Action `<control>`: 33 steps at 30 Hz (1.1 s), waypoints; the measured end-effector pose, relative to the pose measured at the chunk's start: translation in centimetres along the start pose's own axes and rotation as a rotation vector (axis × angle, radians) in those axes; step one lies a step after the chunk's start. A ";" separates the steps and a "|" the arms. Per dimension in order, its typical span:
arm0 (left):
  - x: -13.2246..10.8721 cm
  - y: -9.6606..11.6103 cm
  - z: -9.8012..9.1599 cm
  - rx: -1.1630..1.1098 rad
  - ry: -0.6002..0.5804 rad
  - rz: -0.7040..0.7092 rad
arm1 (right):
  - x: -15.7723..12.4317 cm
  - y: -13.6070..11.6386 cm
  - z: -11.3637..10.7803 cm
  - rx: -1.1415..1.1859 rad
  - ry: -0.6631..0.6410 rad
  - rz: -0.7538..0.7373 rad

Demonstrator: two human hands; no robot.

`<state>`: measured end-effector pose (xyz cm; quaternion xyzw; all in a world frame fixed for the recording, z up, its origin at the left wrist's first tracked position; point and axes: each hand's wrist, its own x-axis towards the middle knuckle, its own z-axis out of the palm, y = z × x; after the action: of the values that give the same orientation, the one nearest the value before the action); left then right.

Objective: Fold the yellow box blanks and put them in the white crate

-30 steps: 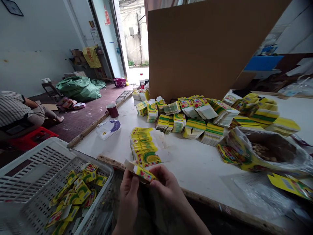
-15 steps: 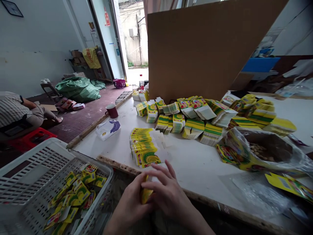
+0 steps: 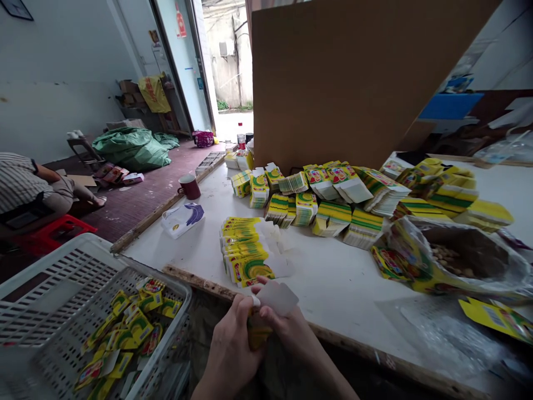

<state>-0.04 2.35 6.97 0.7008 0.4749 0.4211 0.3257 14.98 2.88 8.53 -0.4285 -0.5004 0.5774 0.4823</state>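
Just off the table's front edge, my left hand (image 3: 234, 339) is closed around a small yellow carton (image 3: 259, 335), whose lower part shows between the hands. My right hand (image 3: 291, 326) pinches the carton's white flap (image 3: 278, 297), which stands out flat above the fingers. Part of the carton is hidden by the fingers. On the table right beyond the hands lies a fanned row of flat yellow cartons (image 3: 245, 250) with white flaps. To the left, a white plastic basket (image 3: 166, 278) holds several folded yellow cartons (image 3: 135, 325).
Stacks of cartons (image 3: 328, 214) line the back of the table before a large cardboard sheet (image 3: 353, 83). An open bag (image 3: 410, 272) with small tan pieces sits at right. A mug (image 3: 190, 186) and tissue pack (image 3: 182, 219) lie left. A person (image 3: 37, 183) sits far left.
Half a second ago both hands were cupped over the carton. Now the right hand has turned and the white flap shows, raised between its fingers. The view has shifted slightly.
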 end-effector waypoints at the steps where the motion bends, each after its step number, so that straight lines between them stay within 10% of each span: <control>1: 0.0 -0.2 0.0 -0.018 -0.006 -0.041 | -0.2 0.0 0.1 -0.068 -0.002 -0.050; 5: -0.3 -1.2 0.6 -0.111 0.085 -0.114 | -1.3 0.2 0.8 -0.357 -0.168 -0.185; 11: 0.5 -0.3 -0.9 0.089 0.024 -0.125 | -1.1 0.4 -0.4 -0.494 -0.028 -0.340; 18: 1.4 1.5 -2.9 0.147 -0.168 -0.067 | -1.0 -2.8 -3.3 -0.621 -0.288 -0.205; 23: 1.2 1.6 -2.2 0.039 -0.143 -0.104 | -1.0 -3.1 -2.3 -0.488 -0.106 -0.155; 26: 1.4 1.0 -2.2 -0.276 0.047 -0.212 | -0.2 -1.5 -1.8 -0.310 -0.031 -0.194; 30: 2.5 0.1 -3.0 -0.940 0.729 -0.181 | 2.5 0.8 -2.7 -0.606 0.193 -0.123; 33: 3.2 -0.2 -3.2 -1.140 0.769 -0.323 | 4.7 2.3 -3.5 -0.778 0.311 -0.070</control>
<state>-2.35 5.60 9.05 0.1435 0.3598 0.7683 0.5095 17.27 8.05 5.76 -0.6435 -0.6166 0.2573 0.3736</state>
